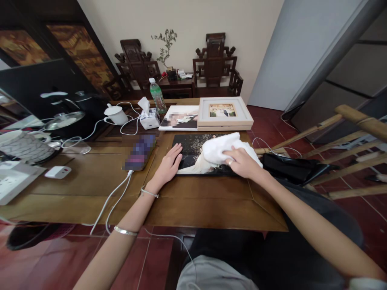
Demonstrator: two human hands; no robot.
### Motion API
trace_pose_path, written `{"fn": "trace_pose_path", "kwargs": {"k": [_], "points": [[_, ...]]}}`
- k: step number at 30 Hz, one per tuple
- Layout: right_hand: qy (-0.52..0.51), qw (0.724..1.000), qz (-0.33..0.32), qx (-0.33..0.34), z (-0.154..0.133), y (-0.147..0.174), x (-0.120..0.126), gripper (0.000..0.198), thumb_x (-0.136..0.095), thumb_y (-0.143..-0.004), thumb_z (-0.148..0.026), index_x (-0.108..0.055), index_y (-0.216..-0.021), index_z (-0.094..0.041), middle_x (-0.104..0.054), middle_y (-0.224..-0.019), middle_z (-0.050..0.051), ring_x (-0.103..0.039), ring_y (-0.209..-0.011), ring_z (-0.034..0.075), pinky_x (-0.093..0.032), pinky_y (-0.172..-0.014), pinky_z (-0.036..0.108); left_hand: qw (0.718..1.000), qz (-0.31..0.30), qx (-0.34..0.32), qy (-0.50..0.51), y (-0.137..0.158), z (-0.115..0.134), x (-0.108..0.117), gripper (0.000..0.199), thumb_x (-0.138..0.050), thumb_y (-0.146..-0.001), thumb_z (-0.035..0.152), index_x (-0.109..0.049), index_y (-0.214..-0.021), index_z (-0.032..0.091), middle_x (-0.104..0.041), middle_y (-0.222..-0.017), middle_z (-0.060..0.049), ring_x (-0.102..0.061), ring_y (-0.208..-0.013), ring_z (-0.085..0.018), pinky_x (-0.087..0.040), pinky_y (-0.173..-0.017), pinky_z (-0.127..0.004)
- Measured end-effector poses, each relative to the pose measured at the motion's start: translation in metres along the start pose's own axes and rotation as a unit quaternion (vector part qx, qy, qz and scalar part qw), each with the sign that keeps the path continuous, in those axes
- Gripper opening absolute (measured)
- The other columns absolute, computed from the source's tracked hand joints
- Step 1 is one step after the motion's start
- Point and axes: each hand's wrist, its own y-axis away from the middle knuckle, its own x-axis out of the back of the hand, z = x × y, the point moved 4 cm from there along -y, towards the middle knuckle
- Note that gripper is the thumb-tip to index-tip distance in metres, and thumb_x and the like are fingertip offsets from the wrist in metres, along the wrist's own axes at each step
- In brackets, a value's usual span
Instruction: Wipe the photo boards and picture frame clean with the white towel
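Fingers (234,155) curled around white cloth (222,147) on dark picture panel (193,147), long axis left-right

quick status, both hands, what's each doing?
Left hand: open, flat on the left edge of the dark glossy photo panel.
Right hand: closed on the white cloth, pressed on that panel.

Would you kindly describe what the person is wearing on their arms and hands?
Both forearms are bare, with no sleeves in view. The left arm carries two thin silver bracelets, one at the wrist, one further up. The right hand wears a ring; the left hand shows none.
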Motion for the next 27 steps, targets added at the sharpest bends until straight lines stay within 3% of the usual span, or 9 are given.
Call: {"fn": "trace_pose_path", "kwargs": {"k": [3, 7, 12, 16, 20, 23, 27], "points": [[-0.011, 0.999, 0.015, -0.028, 0.019, -0.037, 0.006, 0.022, -0.039, -0.075, -0.017, -0.06, -0.068, -0.018, -0.064, -0.07, 0.005, -0.055, -0.07, 0.02, -0.039, -0.069, 0.031, 1.0, 0.002, 0.001, 0.003, 0.0, -0.001, 0.0, 0.046, -0.034, -0.096, 0.039, -0.054, -0.127, 0.011, -0.048, -0.139, -0.014, -0.037, -0.135, -0.022, -0.028, -0.113, -0.045], [0.002, 0.998, 0.013, -0.069, 0.044, -0.078, 0.011, 0.022, -0.04, -0.073, -0.018, -0.06, -0.064, -0.016, -0.066, -0.076, 0.007, -0.055, -0.076, 0.022, -0.036, -0.068, 0.03, 1.0, 0.002, 0.001, 0.005, 0.0, -0.001, 0.0, 0.046, -0.034, -0.096, 0.038, -0.054, -0.127, 0.011, -0.048, -0.139, -0.014, -0.037, -0.135, -0.022, -0.028, -0.113, -0.045], [0.003, 0.995, 0.031, -0.094, 0.059, -0.095, 0.009, 0.023, -0.041, -0.073, -0.019, -0.062, -0.067, -0.014, -0.067, -0.081, 0.01, -0.056, -0.078, 0.024, -0.037, -0.068, 0.03, 1.0, 0.004, 0.001, 0.002, 0.0, 0.0, 0.0, 0.046, -0.034, -0.096, 0.037, -0.054, -0.126, 0.011, -0.049, -0.138, -0.015, -0.038, -0.134, -0.022, -0.028, -0.113, -0.044], [0.011, 0.995, 0.05, -0.086, 0.042, -0.064, 0.0, 0.025, -0.039, -0.077, -0.021, -0.061, -0.068, -0.016, -0.066, -0.075, 0.008, -0.057, -0.075, 0.024, -0.039, -0.073, 0.033, 1.0, 0.006, 0.005, 0.003, 0.0, 0.0, 0.0, 0.045, -0.033, -0.096, 0.038, -0.054, -0.127, 0.013, -0.049, -0.139, -0.013, -0.038, -0.134, -0.022, -0.029, -0.112, -0.045], [0.014, 0.999, 0.037, -0.029, 0.005, -0.006, -0.009, 0.024, -0.038, -0.076, -0.015, -0.061, -0.071, -0.018, -0.065, -0.068, 0.005, -0.06, -0.07, 0.023, -0.038, -0.089, 0.041, 1.0, 0.006, 0.005, -0.001, 0.0, 0.001, 0.0, 0.046, -0.033, -0.096, 0.037, -0.054, -0.127, 0.011, -0.048, -0.139, -0.015, -0.037, -0.135, -0.022, -0.028, -0.113, -0.045], [0.01, 0.999, 0.033, -0.001, -0.02, 0.039, -0.013, 0.025, -0.038, -0.075, -0.013, -0.062, -0.078, -0.018, -0.068, -0.076, 0.007, -0.063, -0.08, 0.027, -0.037, -0.094, 0.048, 1.0, 0.006, 0.007, -0.007, 0.0, 0.001, -0.001, 0.045, -0.033, -0.096, 0.037, -0.053, -0.127, 0.011, -0.048, -0.139, -0.014, -0.037, -0.135, -0.022, -0.028, -0.113, -0.045], [-0.009, 0.998, 0.011, 0.055, -0.041, 0.072, -0.015, 0.025, -0.042, -0.074, -0.01, -0.062, -0.084, -0.02, -0.069, -0.104, 0.008, -0.06, -0.103, 0.029, -0.024, -0.105, 0.056, 1.0, 0.004, 0.005, -0.006, 0.0, 0.003, 0.0, 0.047, -0.033, -0.096, 0.036, -0.054, -0.126, 0.007, -0.048, -0.138, -0.017, -0.037, -0.135, -0.022, -0.028, -0.113, -0.043]]}}
